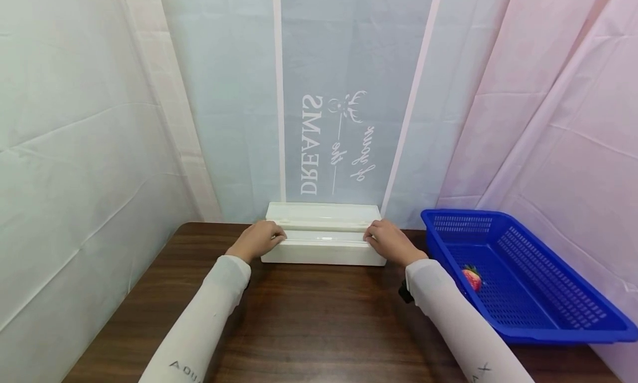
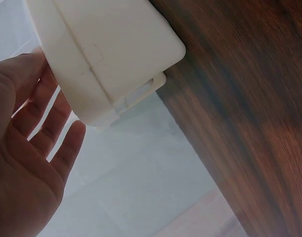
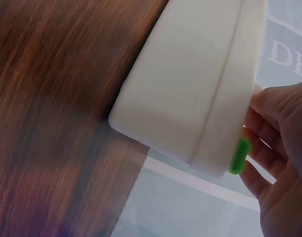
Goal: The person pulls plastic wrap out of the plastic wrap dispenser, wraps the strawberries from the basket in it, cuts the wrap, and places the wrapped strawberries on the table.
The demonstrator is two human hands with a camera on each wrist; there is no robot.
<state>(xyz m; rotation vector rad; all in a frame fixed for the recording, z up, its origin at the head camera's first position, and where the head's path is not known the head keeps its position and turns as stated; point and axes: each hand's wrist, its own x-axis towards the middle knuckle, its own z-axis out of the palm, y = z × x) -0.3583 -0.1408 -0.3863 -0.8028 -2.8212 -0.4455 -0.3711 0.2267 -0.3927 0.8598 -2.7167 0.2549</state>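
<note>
A long white lidded plastic box (image 1: 323, 254) stands at the far edge of the table, its lid (image 1: 323, 211) raised at the back. My left hand (image 1: 258, 240) grips the box's left end, thumb and fingers bent over its upper edge. At the opposite end my right hand (image 1: 394, 242) pinches the same edge. A small green tab (image 3: 239, 156) sticks out beside the right fingers in the right wrist view. In the left wrist view, a slotted lug (image 2: 141, 94) projects from the box end, and the left thumb tip is hidden behind the edge.
A blue plastic basket (image 1: 503, 228) stands on the right, close to my right forearm, with a strawberry (image 1: 471, 278) inside. Dark wooden table (image 1: 319, 316) lies under everything. Hanging cloth (image 1: 239, 95) with mirrored lettering rises behind the box, and pale cloth walls flank both sides.
</note>
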